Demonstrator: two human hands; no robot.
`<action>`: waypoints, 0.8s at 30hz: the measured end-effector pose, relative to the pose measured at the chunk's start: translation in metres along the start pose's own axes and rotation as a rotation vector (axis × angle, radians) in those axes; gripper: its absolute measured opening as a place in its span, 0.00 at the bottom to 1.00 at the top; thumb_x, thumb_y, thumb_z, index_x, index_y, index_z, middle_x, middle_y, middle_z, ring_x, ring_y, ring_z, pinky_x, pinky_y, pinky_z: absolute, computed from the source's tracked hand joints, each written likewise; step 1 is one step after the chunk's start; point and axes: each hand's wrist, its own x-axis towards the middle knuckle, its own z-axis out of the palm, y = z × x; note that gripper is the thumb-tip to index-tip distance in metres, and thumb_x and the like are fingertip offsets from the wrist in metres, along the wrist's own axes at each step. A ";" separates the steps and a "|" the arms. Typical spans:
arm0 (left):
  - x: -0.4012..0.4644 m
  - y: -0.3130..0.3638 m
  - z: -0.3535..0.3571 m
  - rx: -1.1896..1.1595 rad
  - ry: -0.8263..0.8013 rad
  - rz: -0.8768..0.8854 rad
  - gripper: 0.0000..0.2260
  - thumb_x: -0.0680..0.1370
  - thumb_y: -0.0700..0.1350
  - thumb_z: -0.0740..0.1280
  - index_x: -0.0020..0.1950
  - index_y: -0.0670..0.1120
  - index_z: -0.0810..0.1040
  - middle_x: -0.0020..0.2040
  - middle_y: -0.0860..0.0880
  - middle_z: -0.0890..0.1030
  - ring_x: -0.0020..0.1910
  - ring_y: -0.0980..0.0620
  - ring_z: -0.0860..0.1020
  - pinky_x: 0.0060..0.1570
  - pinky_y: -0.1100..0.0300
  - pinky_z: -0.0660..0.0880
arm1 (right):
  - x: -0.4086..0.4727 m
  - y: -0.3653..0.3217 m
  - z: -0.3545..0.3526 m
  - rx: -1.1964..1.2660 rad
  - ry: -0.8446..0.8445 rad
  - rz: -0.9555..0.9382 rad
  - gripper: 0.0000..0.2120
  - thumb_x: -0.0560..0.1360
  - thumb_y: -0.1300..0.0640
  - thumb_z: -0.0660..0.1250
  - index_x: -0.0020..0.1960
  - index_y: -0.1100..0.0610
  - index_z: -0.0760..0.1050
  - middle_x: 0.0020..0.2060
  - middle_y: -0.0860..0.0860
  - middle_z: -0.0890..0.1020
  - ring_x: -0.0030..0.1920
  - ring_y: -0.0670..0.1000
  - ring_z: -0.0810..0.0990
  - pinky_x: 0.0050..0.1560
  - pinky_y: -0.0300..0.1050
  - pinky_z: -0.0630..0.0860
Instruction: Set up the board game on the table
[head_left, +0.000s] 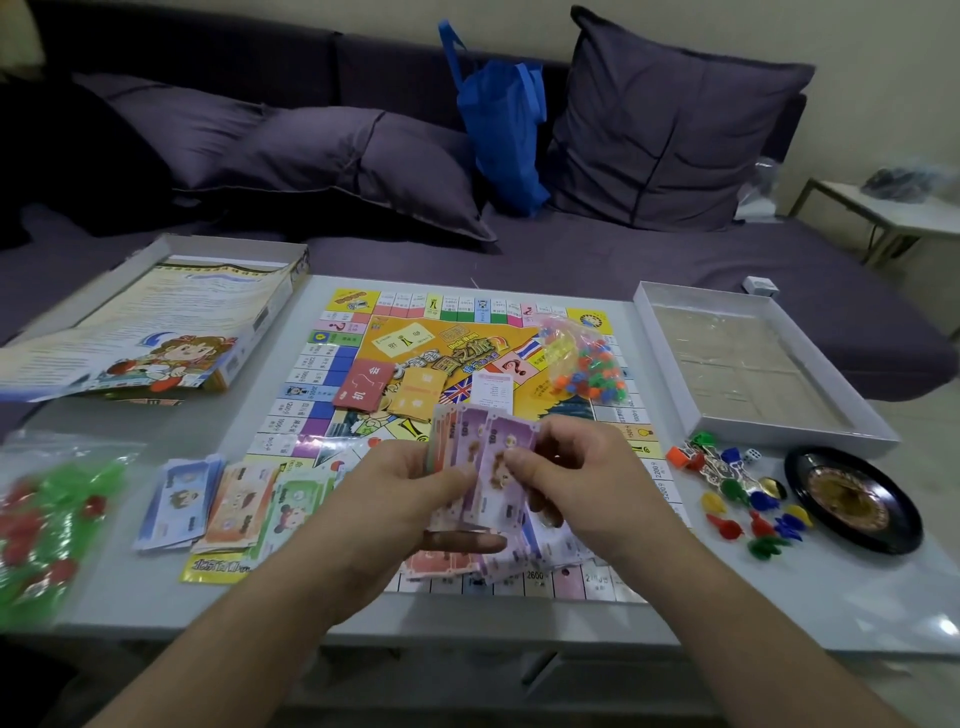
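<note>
The colourful game board lies open in the middle of the grey table. Above its near edge my left hand grips a stack of paper play money. My right hand pinches a purple note at the front of that stack. More purple and pink notes lie on the board under my hands. Sorted piles of blue, orange and green notes sit left of the board. A red card deck and an orange deck rest on the board's centre.
A bag of small coloured pieces lies on the board's far right. Loose pawns and dice, a black roulette wheel and the empty box base are on the right. The box lid with a rule sheet and a bag of red and green pieces are on the left. A purple sofa stands behind.
</note>
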 end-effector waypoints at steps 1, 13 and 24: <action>0.000 0.000 0.000 0.022 0.009 0.010 0.09 0.84 0.37 0.64 0.60 0.36 0.81 0.52 0.37 0.87 0.50 0.36 0.87 0.50 0.44 0.85 | 0.000 0.000 -0.001 0.009 -0.006 -0.001 0.07 0.80 0.60 0.72 0.43 0.56 0.81 0.30 0.46 0.82 0.29 0.44 0.78 0.31 0.36 0.74; -0.001 -0.001 0.000 0.088 0.066 0.049 0.07 0.80 0.42 0.71 0.55 0.41 0.85 0.49 0.40 0.88 0.47 0.39 0.88 0.45 0.49 0.86 | 0.003 0.004 -0.003 0.047 0.090 0.070 0.07 0.77 0.63 0.75 0.41 0.57 0.84 0.30 0.51 0.83 0.28 0.45 0.76 0.30 0.41 0.74; -0.002 0.001 0.001 0.091 0.075 0.009 0.06 0.78 0.38 0.72 0.54 0.38 0.84 0.47 0.39 0.88 0.46 0.38 0.87 0.41 0.51 0.86 | 0.002 0.003 -0.001 0.103 0.018 0.135 0.04 0.78 0.62 0.75 0.48 0.55 0.87 0.38 0.54 0.87 0.32 0.44 0.80 0.30 0.38 0.73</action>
